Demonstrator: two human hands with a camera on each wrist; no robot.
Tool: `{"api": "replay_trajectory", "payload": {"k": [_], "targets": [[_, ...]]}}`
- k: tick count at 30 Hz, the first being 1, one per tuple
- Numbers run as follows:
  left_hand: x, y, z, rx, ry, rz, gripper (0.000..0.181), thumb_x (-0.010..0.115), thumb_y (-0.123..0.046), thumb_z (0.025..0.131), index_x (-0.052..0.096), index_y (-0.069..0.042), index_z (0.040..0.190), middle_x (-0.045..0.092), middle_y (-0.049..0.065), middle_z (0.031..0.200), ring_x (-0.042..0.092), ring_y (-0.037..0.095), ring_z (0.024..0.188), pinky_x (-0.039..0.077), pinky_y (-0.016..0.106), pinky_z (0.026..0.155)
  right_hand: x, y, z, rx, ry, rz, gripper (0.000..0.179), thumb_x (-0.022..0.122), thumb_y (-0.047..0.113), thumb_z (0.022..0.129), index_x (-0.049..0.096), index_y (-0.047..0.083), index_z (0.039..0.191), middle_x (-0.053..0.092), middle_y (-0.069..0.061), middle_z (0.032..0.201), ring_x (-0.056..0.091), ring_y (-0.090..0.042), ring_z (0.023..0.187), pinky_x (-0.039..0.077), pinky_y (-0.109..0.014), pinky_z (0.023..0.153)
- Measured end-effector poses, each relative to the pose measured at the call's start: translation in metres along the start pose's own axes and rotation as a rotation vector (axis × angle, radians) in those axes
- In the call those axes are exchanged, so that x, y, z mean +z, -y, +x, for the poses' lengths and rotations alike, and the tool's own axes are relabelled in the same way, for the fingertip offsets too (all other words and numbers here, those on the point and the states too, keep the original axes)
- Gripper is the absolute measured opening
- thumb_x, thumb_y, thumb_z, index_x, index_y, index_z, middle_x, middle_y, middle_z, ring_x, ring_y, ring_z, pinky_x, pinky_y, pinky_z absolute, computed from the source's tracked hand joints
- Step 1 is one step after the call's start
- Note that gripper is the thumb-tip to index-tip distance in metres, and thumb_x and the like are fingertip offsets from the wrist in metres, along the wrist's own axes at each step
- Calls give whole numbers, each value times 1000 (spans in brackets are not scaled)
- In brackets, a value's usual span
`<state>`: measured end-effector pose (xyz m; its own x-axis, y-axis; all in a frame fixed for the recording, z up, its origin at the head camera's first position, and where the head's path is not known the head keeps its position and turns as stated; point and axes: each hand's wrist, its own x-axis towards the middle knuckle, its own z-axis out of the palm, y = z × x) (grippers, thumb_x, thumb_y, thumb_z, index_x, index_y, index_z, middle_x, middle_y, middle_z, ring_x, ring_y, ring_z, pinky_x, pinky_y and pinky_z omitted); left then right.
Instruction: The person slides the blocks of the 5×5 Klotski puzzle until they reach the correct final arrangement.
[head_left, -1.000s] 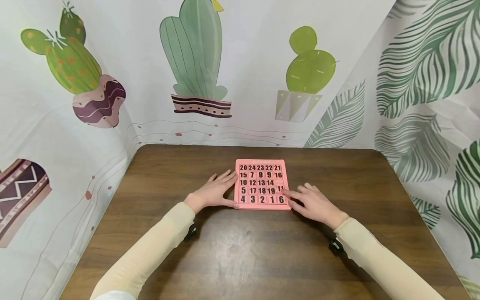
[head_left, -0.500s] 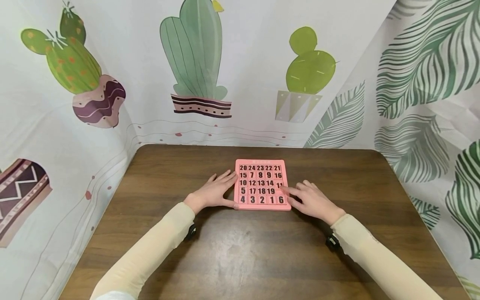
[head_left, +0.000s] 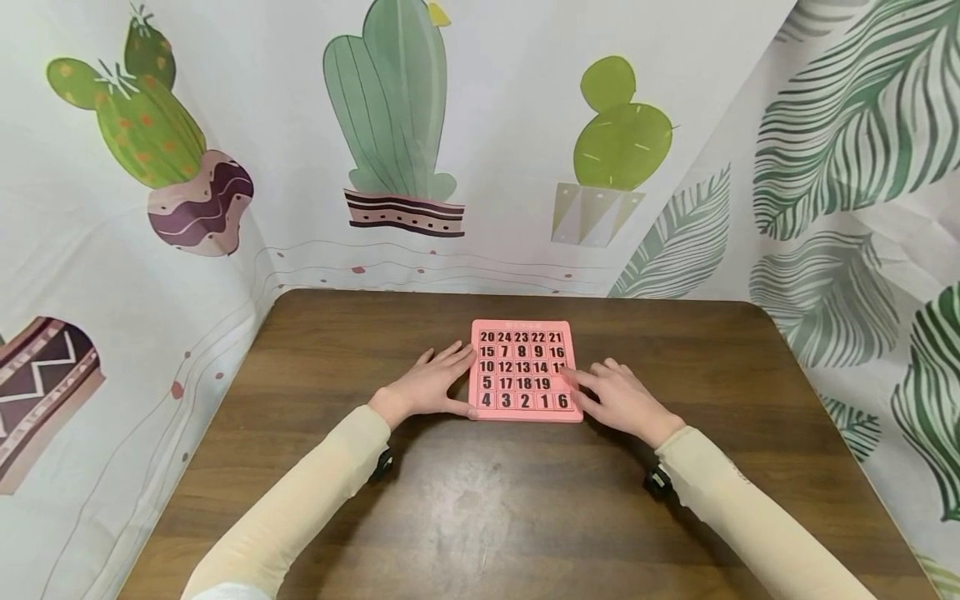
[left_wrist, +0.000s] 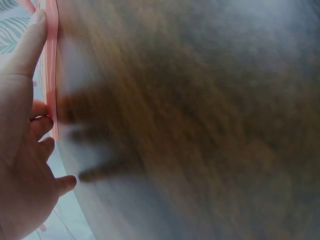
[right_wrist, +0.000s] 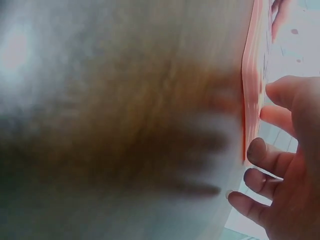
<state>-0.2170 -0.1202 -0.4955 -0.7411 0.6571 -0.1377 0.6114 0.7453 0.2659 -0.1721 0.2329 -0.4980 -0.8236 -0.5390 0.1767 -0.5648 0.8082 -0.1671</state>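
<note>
Number puzzle (head_left: pixel 522 367), a pink square tray of black-numbered tiles, lies flat on our brown counter (head_left: pixel 465 517), nearer its far edge than us, with a strip of wood between that edge and the tray. Beyond stands the cactus-print backdrop (head_left: pixel 510 150), and the counter's far corners are rounded.

Of our hands, the left hand (head_left: pixel 431 385) is spread wide, fingers nearly straight, holding nothing; its fingertips touch the tray's left edge and its thumb rests at the near left corner. Our right hand (head_left: pixel 618 398) is relaxed and grips nothing; its index finger reaches over the right rim to the lower part of tile 11 (head_left: pixel 557 367). Its thumb is by the right edge near tile 6 (head_left: pixel 563 402), though we cannot tell whether it touches. Our wrist view on that side shows the other fingers loosely bent, off the wood.

Inside the grid, the one open slot sits at the right end of the fourth row, beside tile 19 (head_left: pixel 542 384), below 11 and above 6; our finger partly covers it. Wood stretches wide on both sides of the tray, and from its near edge towards us.
</note>
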Motion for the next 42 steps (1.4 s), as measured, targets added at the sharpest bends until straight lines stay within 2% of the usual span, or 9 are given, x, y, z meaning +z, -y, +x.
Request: {"api": "replay_trajectory", "payload": {"k": [6,12,18,22,27,42], "targets": [[1,0,0,8,-4,-6,111,53,-79,69,16,-14,151,13,3,157,6,21,144,12,59,109,0,3,-9,-73,-28,32,40,58,34,91,59,24,130,53,7,76,37,-15,72,32,-31,68],[0,0,0,9,-4,-8,111,54,-79,69,16,-14,151,13,3,157,6,22,144,13,59,109,-4,5,-22,-155,-29,70,33,59,30,91,64,25,123,49,10,74,35,-11,72,30,-29,70],[1,1,0,8,-3,0,111,53,-80,69,17,-15,151,13,3,157,5,21,144,12,58,109,-7,6,-34,-146,7,93,35,57,34,92,61,29,126,49,12,79,33,-9,75,30,-27,69],[2,2,1,3,-5,5,112,53,-80,68,16,-15,151,12,2,157,5,20,144,11,58,109,-6,7,-38,-150,-5,88,36,59,32,91,61,29,126,45,15,77,32,-8,74,29,-27,68],[3,2,1,2,-4,3,112,52,-80,68,16,-15,151,11,1,157,5,20,144,12,58,109,-4,6,-36,-154,-38,81,36,61,30,90,62,27,126,48,12,75,33,-10,74,28,-27,67],[1,1,0,6,1,-1,111,52,-80,69,16,-15,151,13,3,157,5,20,144,12,57,109,1,0,-24,-97,-35,53,39,60,32,90,60,27,128,48,9,75,34,-13,74,29,-29,69]]}}
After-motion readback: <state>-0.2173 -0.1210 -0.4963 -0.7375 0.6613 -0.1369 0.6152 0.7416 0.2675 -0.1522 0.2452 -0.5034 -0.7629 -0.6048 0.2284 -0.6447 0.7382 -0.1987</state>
